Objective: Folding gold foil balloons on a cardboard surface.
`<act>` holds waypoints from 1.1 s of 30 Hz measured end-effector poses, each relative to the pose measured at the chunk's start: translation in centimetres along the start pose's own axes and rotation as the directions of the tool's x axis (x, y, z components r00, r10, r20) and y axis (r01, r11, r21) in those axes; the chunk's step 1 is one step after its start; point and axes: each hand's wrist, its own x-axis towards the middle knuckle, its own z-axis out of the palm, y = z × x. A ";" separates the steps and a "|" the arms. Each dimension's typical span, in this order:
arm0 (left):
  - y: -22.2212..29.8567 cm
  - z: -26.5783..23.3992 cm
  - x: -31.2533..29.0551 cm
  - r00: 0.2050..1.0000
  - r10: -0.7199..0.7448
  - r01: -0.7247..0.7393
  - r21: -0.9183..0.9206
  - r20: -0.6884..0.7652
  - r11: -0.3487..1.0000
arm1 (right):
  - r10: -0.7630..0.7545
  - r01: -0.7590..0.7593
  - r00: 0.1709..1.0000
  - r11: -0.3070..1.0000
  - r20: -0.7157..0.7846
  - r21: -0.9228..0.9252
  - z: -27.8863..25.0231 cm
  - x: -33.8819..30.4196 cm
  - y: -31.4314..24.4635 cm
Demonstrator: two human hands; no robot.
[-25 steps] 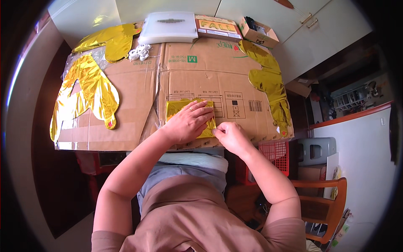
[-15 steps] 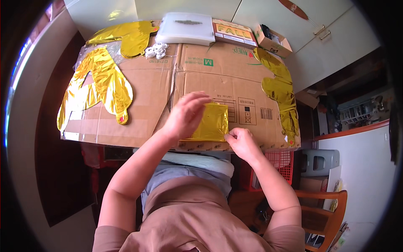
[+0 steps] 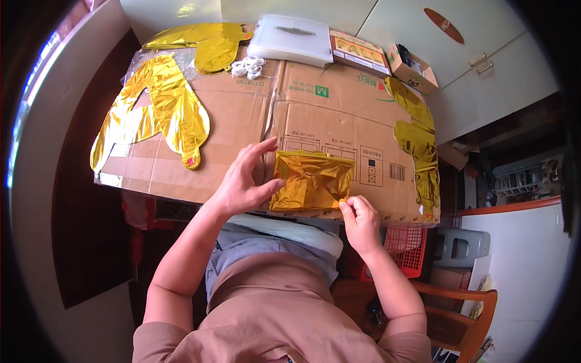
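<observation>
A folded gold foil balloon (image 3: 311,181) lies at the near edge of a large flattened-looking cardboard box (image 3: 236,115). My right hand (image 3: 363,221) pinches its near right corner between thumb and fingertips. My left hand (image 3: 245,181) is at its left side, fingers spread, with the thumb tip at the foil's left edge. Off to the left lies an unfolded gold foil balloon shaped like the letter A (image 3: 160,115). Another gold foil balloon (image 3: 215,51) rests at the far left, and a curvy one (image 3: 417,142) runs along the right edge.
Along the back stand a translucent plastic case (image 3: 289,42), a printed box (image 3: 361,54) and a small open carton (image 3: 414,66). A bundle of white string (image 3: 247,68) lies before the case. Below on the right are a red basket (image 3: 404,251), a grey stool (image 3: 463,248) and a wooden chair (image 3: 472,296).
My left hand has moved left off the folded foil, its fingers now spread. My right hand has lifted the foil's near right corner slightly. The whole view has shifted a little.
</observation>
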 end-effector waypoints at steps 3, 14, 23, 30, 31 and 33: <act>0.0 0.3 -1.4 0.988 -0.102 0.136 -0.346 0.114 0.928 | -0.014 0.018 0.998 0.997 -0.053 0.068 0.3 -0.6 0.0; 3.6 -0.1 -3.7 0.919 -0.349 0.333 0.112 0.183 0.936 | 0.062 -0.057 0.996 0.996 -0.062 0.070 0.6 -1.0 -0.2; 4.3 1.0 -3.7 0.912 -0.397 0.384 0.127 0.100 0.915 | 0.059 -0.056 0.997 0.998 -0.051 0.043 0.7 -0.7 -0.3; 3.0 1.9 -4.6 0.937 -0.349 0.343 0.124 0.027 0.931 | 0.051 -0.050 0.998 0.999 0.031 -0.016 0.3 -0.2 -0.5; 3.1 1.9 -4.6 0.926 -0.376 0.368 0.144 0.031 0.918 | 0.073 -0.072 0.995 0.997 0.070 -0.013 0.0 0.0 -0.4; 3.6 1.7 -4.4 0.902 -0.431 0.417 0.185 0.039 0.890 | 0.144 -0.160 0.972 0.984 0.188 0.074 -0.6 0.3 -0.2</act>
